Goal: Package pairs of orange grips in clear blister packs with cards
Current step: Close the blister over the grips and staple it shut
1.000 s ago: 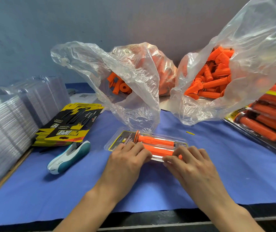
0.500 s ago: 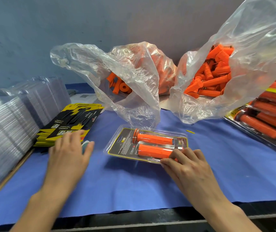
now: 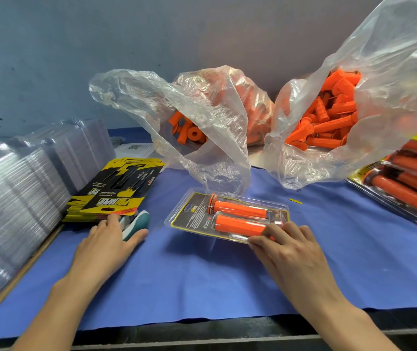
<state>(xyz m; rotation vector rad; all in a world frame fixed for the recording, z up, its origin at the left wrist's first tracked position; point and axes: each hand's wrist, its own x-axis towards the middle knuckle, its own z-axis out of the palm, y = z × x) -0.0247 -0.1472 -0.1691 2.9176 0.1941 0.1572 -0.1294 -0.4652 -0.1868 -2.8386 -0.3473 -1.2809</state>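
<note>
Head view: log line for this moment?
left hand: on stapler | right hand: pinching blister pack corner | pack: two grips and card inside

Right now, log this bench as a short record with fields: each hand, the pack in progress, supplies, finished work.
left hand: laid over the teal-and-white stapler, fingertips near the card stack
right hand: holds the near right corner of the blister pack, fingers on top, thumb at the edge
pack contents: two orange grips side by side over a card
supplies: clear blisters stacked at left; two open bags of loose grips behind
finished packs: piled at right edge
surface: blue cloth
</note>
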